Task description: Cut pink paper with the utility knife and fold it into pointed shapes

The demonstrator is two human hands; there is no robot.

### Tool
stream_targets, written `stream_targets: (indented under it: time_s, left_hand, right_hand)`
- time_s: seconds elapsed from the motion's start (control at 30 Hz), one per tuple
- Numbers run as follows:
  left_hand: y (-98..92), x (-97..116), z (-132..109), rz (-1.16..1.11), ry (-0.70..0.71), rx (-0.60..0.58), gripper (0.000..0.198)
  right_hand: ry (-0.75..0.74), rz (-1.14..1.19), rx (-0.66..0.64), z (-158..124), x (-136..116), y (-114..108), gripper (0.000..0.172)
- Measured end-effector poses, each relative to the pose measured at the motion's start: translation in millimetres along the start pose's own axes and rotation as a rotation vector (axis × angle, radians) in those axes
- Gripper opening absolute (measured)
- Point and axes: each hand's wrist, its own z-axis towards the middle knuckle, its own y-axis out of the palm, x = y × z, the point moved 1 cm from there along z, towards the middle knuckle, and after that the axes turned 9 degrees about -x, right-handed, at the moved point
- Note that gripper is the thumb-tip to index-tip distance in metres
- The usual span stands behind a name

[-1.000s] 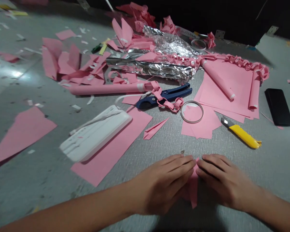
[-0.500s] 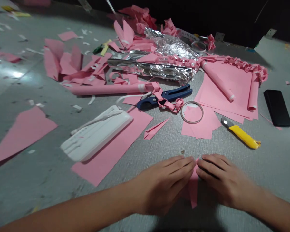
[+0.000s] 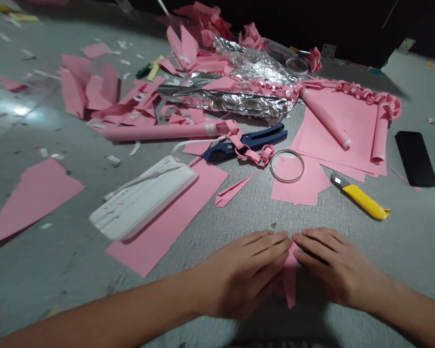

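Between my hands lies a narrow folded piece of pink paper [image 3: 290, 282], its pointed end toward me. My left hand [image 3: 248, 273] covers its left side, fingers pressed together and fingertips at its upper end. From the right, my right hand [image 3: 339, 266] meets it with bent fingertips on the edge. The fingertips of both hands almost touch, and both thumbs are hidden. Beyond them lies a small folded pink paper dart [image 3: 234, 191]. A roll of tape [image 3: 287, 181] rests on pink paper pieces [image 3: 310, 186], and a yellow box cutter [image 3: 366, 201] lies to the right.
At the left a white power bank [image 3: 143, 205] sits on a pink sheet [image 3: 145, 261]. Farther back are blue-handled pliers [image 3: 253, 140], a pink paper chain [image 3: 255, 157], rolled paper tubes [image 3: 159, 132], crumpled foil [image 3: 253, 104] and pink sheets [image 3: 344, 125]. A black phone [image 3: 416, 158] lies right.
My right fingertips have shifted slightly left, closer to my left fingertips. The whole view has moved a little; the folded paper stays under my hands.
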Motion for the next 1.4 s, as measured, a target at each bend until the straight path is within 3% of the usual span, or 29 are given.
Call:
stream_targets:
  time_s: [0.1,0.2,0.4,0.67,1.13,1.4]
  left_hand:
    - [-7.8,-3.3,1.5,-0.067,0.026,0.036,0.023]
    - [-11.5,-5.4,1.2,-0.113,0.058,-0.032,0.016]
    - [-8.7,-5.5,-1.7,-0.14,0.01,-0.098,0.019]
    - [-8.8,-3.5,-2.8,0.031,0.113,-0.051,0.026]
    - [-7.5,-4.3,-2.5,0.199,0.192,-0.091,0.036]
    - [-7.5,-3.3,-6.5,0.286,0.232,-0.128,0.022]
  right_hand:
    - [-0.001,0.003,0.017,1.0,-0.5,-2.1,0.035]
    - [-0.003,0.002,0.035,2.3,-1.2,-4.2,0.034]
    - [0.005,0.023,0.037,2.6,-1.0,-4.5,0.035]
    - [-0.008,0.032,0.023,0.1,0.5,-1.6,0.041]
    - [0.002,0.019,0.007,1.9,-0.6,-4.0,0.042]
    - [0.027,0.054,-0.015,1.3,-1.1,-5.2,0.045]
